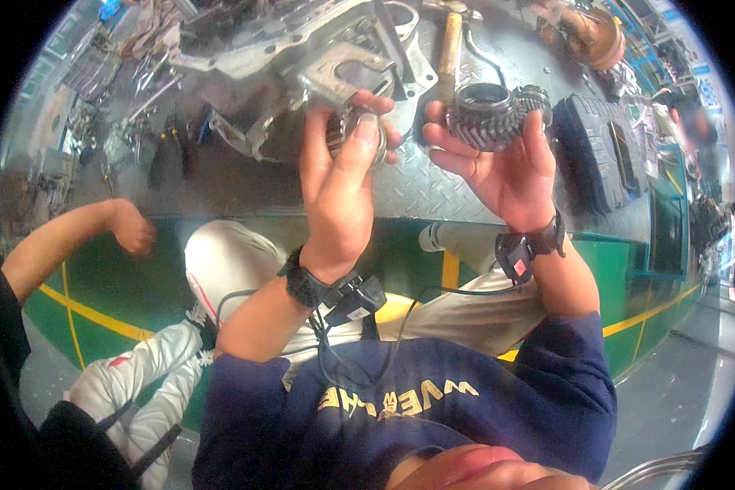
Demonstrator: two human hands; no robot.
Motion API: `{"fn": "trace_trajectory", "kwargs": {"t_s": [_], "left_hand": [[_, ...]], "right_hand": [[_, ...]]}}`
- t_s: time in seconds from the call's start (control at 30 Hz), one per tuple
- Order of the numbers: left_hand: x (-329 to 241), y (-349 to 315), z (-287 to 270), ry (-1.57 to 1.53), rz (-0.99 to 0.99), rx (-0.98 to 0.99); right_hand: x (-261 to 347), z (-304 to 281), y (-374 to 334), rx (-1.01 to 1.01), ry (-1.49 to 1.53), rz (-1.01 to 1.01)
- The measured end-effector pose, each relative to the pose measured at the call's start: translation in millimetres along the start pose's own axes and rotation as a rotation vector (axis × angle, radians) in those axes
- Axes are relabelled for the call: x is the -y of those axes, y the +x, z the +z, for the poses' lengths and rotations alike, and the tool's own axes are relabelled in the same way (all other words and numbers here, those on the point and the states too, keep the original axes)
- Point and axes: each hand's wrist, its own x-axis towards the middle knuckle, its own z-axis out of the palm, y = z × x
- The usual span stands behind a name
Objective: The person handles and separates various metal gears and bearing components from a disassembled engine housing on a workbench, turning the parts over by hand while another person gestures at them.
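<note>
Both of my hands are raised over the near edge of a metal workbench [412, 184]. In my left hand [339, 192], closed thumb against fingers, is a small toothed metal gear [379, 147], partly hidden by the fingers. My right hand [510, 184], palm up, cradles a larger dark helical gear [483, 126] with a ring-shaped collar on top. Beside that gear, past my right fingertips, shows a smaller toothed gear [535, 98]; I cannot tell whether it is held or lies behind. A flat metal bracket with a U-shaped cutout [331, 73] is just beyond my left hand.
Large metal housing parts [253, 57] cover the far left of the bench. A wooden-handled hammer [451, 49] lies behind the helical gear. On the right sits a dark case [584, 155] with a phone-like object [623, 155]. Pliers [170, 139] lie left; a co-worker's arm [65, 237] reaches in there.
</note>
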Motion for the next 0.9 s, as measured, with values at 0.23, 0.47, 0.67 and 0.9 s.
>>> {"fn": "trace_trajectory", "kwargs": {"t_s": [0.23, 0.47, 0.67, 0.9], "left_hand": [[4.7, 2.4, 0.0, -0.081, -0.040, 0.015], [4.1, 0.1, -5.8, -0.075, -0.106, 0.056], [20.0, -7.6, -12.4, -0.080, -0.126, 0.073], [-33.3, 51.0, -2.8, -0.697, -0.430, 0.018]], "right_hand": [[31.4, 0.8, 19.3, 0.140, 0.071, -0.046], [77.5, 78.1, 85.0, 0.054, -0.807, -0.271], [100.0, 158.2, 192.9, 0.135, -1.096, -0.586], [97.6, 161.9, 241.9, -0.080, -1.396, -0.827]]}}
